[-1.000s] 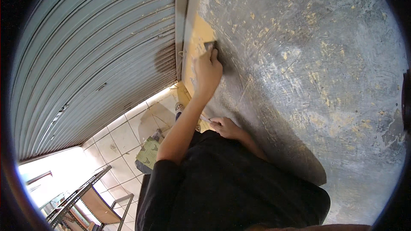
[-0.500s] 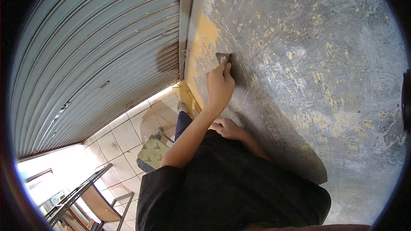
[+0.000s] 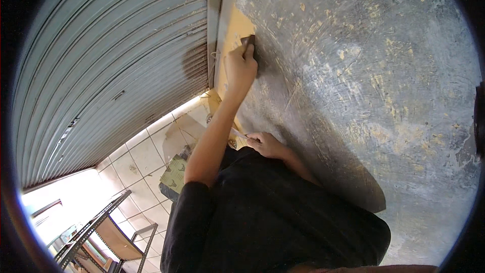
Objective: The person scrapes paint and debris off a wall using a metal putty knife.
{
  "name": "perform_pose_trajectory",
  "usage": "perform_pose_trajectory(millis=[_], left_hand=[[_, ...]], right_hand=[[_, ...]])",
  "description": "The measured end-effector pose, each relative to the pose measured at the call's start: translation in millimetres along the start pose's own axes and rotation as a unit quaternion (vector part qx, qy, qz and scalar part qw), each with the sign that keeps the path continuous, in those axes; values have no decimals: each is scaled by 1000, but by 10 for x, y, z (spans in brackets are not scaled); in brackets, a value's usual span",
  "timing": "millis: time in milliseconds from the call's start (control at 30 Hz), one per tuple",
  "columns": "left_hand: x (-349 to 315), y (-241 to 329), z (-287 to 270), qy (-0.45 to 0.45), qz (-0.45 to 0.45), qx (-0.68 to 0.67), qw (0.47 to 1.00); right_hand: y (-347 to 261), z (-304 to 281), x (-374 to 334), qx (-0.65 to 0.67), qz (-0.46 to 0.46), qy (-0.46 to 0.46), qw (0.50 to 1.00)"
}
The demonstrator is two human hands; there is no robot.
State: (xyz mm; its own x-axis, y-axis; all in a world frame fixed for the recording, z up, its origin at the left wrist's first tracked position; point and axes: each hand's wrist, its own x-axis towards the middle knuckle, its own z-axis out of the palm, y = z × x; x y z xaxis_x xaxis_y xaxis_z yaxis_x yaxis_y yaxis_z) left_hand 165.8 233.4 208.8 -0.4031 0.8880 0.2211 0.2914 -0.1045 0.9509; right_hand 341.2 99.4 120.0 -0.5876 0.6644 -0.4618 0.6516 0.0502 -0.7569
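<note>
My left hand (image 3: 239, 71) is raised against the wall (image 3: 353, 71), its fingers closed on a dark flat piece (image 3: 248, 39). That piece is pressed to the edge of a yellow paint patch (image 3: 235, 30) beside the metal door frame; its exact kind is hard to make out. Grey, scratched plaster with yellow flecks covers the rest of the wall. Lower down, close to my body, my right hand (image 3: 269, 145) is closed around a thin pale-bladed tool (image 3: 239, 134), which points left. Most of its handle is hidden in my fingers.
A ribbed grey roller shutter (image 3: 126, 60) fills the left side and meets the wall at a corner. Below it lies a pale tiled floor (image 3: 146, 156). A green-topped box (image 3: 174, 174) stands by my left elbow. A dark metal shelf frame (image 3: 96, 227) is at lower left.
My left hand has moved up and to the left with the dark piece, from grey plaster onto the yellow patch's edge. The tool in my right hand now shows more clearly.
</note>
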Motion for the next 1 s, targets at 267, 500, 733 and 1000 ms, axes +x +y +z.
perform_pose_trajectory(millis=[267, 500, 733, 1000], left_hand=[[-514, 215, 158, -5, 20, -6, 1000], [-203, 20, 124, 1, 24, 11, 1000], [-112, -14, 145, 35, 57, 7, 998], [-324, 376, 131, 54, 54, -28, 997]], right_hand=[[173, 11, 23, -1, 6, -5, 1000], [236, 43, 24, 12, 5, 25, 1000], [148, 17, 52, 39, -26, 12, 999], [163, 23, 41, 46, 15, -4, 999]])
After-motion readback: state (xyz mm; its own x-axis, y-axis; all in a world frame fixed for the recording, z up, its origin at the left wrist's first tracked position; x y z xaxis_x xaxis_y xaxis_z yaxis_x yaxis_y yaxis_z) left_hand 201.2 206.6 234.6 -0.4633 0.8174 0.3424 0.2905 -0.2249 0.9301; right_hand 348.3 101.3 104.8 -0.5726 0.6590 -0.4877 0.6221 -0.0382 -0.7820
